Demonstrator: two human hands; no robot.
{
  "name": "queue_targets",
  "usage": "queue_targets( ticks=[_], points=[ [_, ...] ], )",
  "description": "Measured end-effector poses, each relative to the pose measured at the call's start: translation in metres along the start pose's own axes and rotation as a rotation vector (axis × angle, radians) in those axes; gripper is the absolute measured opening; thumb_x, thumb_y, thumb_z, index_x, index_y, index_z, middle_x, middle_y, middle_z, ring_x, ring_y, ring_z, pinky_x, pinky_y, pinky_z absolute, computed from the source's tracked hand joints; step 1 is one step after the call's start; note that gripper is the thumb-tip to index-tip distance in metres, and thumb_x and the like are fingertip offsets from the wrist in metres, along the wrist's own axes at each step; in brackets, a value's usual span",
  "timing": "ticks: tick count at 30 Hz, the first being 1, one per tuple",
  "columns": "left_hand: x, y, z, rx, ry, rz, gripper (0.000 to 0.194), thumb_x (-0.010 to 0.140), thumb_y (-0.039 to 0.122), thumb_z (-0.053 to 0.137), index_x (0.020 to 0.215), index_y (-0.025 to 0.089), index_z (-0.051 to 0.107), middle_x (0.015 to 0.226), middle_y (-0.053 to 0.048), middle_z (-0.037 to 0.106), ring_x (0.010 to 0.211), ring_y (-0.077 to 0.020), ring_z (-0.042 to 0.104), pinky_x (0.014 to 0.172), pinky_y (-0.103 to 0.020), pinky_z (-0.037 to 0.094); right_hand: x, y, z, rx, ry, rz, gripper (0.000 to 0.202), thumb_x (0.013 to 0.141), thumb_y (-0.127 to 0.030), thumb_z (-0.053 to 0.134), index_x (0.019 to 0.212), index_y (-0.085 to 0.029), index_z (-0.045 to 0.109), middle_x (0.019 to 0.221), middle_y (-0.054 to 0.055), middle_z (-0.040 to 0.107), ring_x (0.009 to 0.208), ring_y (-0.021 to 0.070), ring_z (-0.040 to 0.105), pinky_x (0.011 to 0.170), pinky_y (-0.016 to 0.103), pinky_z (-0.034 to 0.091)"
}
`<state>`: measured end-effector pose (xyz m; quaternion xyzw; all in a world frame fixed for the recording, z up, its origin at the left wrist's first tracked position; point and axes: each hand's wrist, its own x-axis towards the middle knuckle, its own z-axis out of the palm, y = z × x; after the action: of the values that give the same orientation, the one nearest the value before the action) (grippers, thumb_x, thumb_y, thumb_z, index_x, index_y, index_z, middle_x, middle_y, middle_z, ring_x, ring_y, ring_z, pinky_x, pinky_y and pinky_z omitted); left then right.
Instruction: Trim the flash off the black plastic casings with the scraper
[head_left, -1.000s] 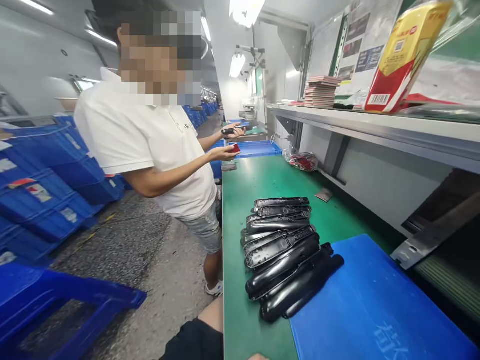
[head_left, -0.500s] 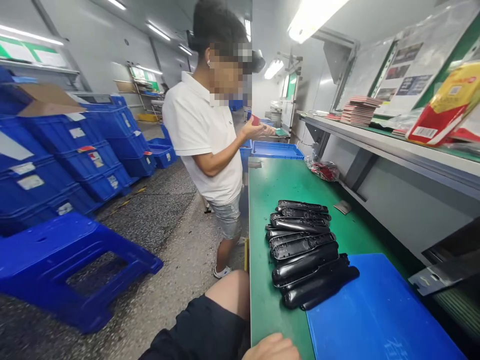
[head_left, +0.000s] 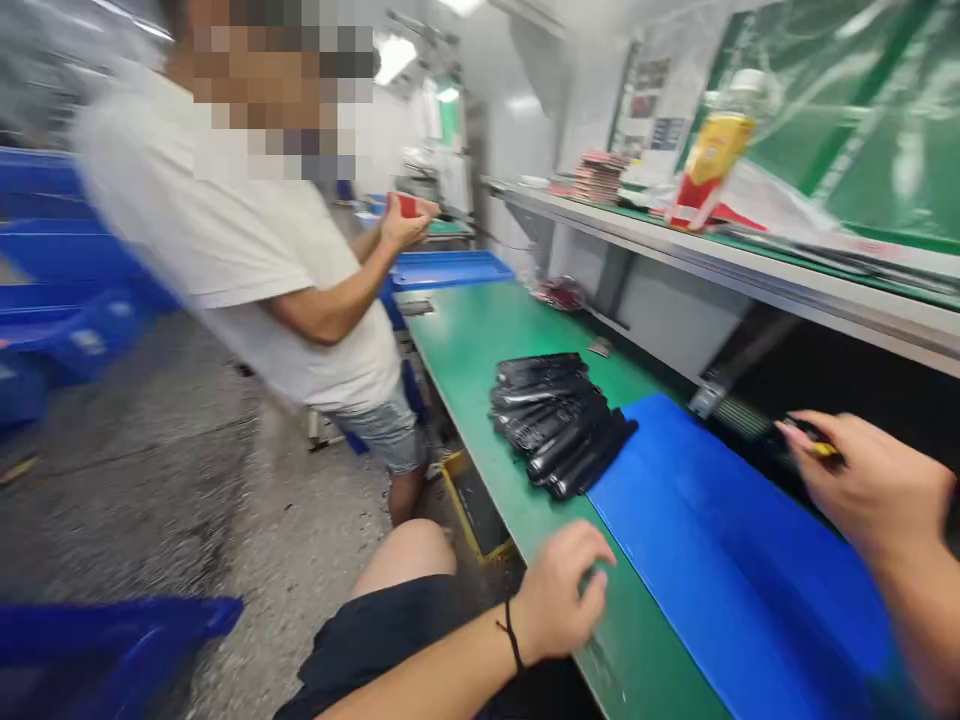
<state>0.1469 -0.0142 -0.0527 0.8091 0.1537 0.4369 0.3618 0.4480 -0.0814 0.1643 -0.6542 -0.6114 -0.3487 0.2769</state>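
Over the near edge of the green table [head_left: 465, 340], my left hand [head_left: 566, 590] is raised with fingers curled and apart, nothing between them. My right hand [head_left: 862, 480], at the right above the blue sheet [head_left: 720, 540], is closed around a small tool [head_left: 823, 449] with yellow and black parts; most of it is hidden by the fingers. Several black plastic shells [head_left: 555, 415] lie in a row on the table, beyond my left hand and beside the blue sheet's far left corner. Neither hand touches them.
A person in a white shirt [head_left: 255, 240] stands at the left beside the table, holding a red item [head_left: 407, 206]. A shelf [head_left: 720, 255] runs along the right. Below the table sits a yellow bin [head_left: 465, 510]; a blue stool [head_left: 112, 640] is at lower left.
The view has turned to the right. My left hand has come further into view, above the table edge. My right hand has appeared with the small tool in it.
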Motion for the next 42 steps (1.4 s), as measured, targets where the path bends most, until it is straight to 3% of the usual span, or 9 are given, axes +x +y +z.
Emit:
queue_targets(
  ticks=[6, 10, 15, 20, 24, 27, 34, 38, 42],
  points=[
    [0.046, 0.038, -0.064, -0.563, -0.058, -0.305, 0.045, 0.107, 0.051, 0.045, 0.13, 0.017, 0.065, 0.119, -0.015, 0.069, 0.109, -0.0261, 0.066, 0.097, -0.04, 0.051, 0.009, -0.122, 0.0, 0.713, -0.209, 0.398, 0.034, 0.086, -0.052, 0.076, 0.084, -0.018, 0.076, 0.063, 0.0, 0.063, 0.054, 0.0127, 0.053, 0.051, 0.026, 0.039],
    [0.043, 0.061, -0.1, -1.152, -0.266, -0.45, 0.052, 0.106, 0.059, 0.04, 0.132, 0.019, 0.06, 0.083, -0.005, 0.068, 0.052, -0.014, 0.06, 0.052, -0.027, 0.05, 0.017, -0.201, 0.029, 1.15, -0.342, 0.487, 0.033, 0.086, -0.051, 0.074, 0.088, -0.018, 0.072, 0.071, 0.0, 0.064, 0.059, 0.0137, 0.057, 0.053, 0.026, 0.046],
    [0.022, 0.073, -0.141, -1.093, 0.04, -0.49, 0.055, 0.105, 0.063, 0.042, 0.091, 0.014, 0.065, 0.055, 0.001, 0.057, 0.034, -0.009, 0.044, 0.039, -0.021, 0.038, 0.009, -0.259, 0.043, 1.043, -0.138, 0.142, 0.028, 0.088, -0.036, 0.08, 0.111, -0.023, 0.071, 0.074, -0.004, 0.058, 0.062, 0.0108, 0.053, 0.059, 0.025, 0.045],
    [0.0, 0.077, -0.163, -0.802, 0.224, -0.508, 0.054, 0.103, 0.064, 0.049, 0.086, 0.015, 0.063, 0.048, 0.002, 0.054, 0.036, -0.012, 0.05, 0.039, -0.021, 0.039, -0.007, -0.293, 0.057, 1.072, -0.256, -0.119, 0.011, 0.095, -0.026, 0.073, 0.085, -0.021, 0.071, 0.08, 0.0, 0.063, 0.067, 0.0113, 0.061, 0.06, 0.024, 0.045],
    [-0.015, 0.072, -0.164, -0.961, 0.281, -0.567, 0.05, 0.105, 0.06, 0.048, 0.104, 0.013, 0.066, 0.058, 0.002, 0.056, 0.036, -0.0106, 0.048, 0.039, -0.022, 0.039, -0.016, -0.301, 0.055, 1.112, -0.015, 0.057, 0.014, 0.096, -0.021, 0.074, 0.082, -0.022, 0.071, 0.072, -0.002, 0.063, 0.062, 0.0107, 0.058, 0.059, 0.025, 0.044],
    [-0.02, 0.058, -0.172, -1.132, 0.428, -0.605, 0.045, 0.109, 0.05, 0.04, 0.129, 0.016, 0.062, 0.072, 0.001, 0.06, 0.038, -0.0093, 0.047, 0.038, -0.022, 0.04, -0.019, -0.297, 0.058, 1.059, 0.098, -0.105, 0.008, 0.092, -0.016, 0.077, 0.093, -0.023, 0.073, 0.077, -0.001, 0.067, 0.066, 0.0115, 0.06, 0.061, 0.025, 0.046],
    [-0.017, 0.027, -0.203, -1.222, 0.731, -0.661, 0.046, 0.112, 0.04, 0.022, 0.13, 0.017, 0.058, 0.07, 0.001, 0.056, 0.04, -0.0097, 0.045, 0.04, -0.019, 0.037, -0.051, -0.308, 0.119, 0.747, -0.205, -0.14, 0.019, 0.103, -0.026, 0.06, 0.119, -0.021, 0.069, 0.099, 0.007, 0.068, 0.082, 0.0178, 0.067, 0.069, 0.028, 0.051],
    [-0.011, 0.026, -0.206, -1.245, 0.853, -0.651, 0.042, 0.112, 0.041, 0.025, 0.125, 0.017, 0.058, 0.07, 0.002, 0.055, 0.043, -0.0086, 0.045, 0.042, -0.018, 0.039, -0.071, -0.326, 0.118, 0.922, -0.26, -0.448, 0.015, 0.1, -0.038, 0.065, 0.101, -0.023, 0.068, 0.09, 0.002, 0.068, 0.071, 0.0127, 0.064, 0.063, 0.026, 0.048],
    [-0.01, 0.029, -0.202, -1.199, 0.931, -0.628, 0.04, 0.112, 0.042, 0.029, 0.127, 0.018, 0.057, 0.07, 0.002, 0.055, 0.042, -0.0083, 0.045, 0.042, -0.018, 0.038, -0.078, -0.338, 0.105, 0.929, -0.218, -0.637, 0.01, 0.1, -0.016, 0.056, 0.099, -0.019, 0.065, 0.084, 0.004, 0.069, 0.066, 0.0143, 0.061, 0.059, 0.031, 0.042]
  ],
)
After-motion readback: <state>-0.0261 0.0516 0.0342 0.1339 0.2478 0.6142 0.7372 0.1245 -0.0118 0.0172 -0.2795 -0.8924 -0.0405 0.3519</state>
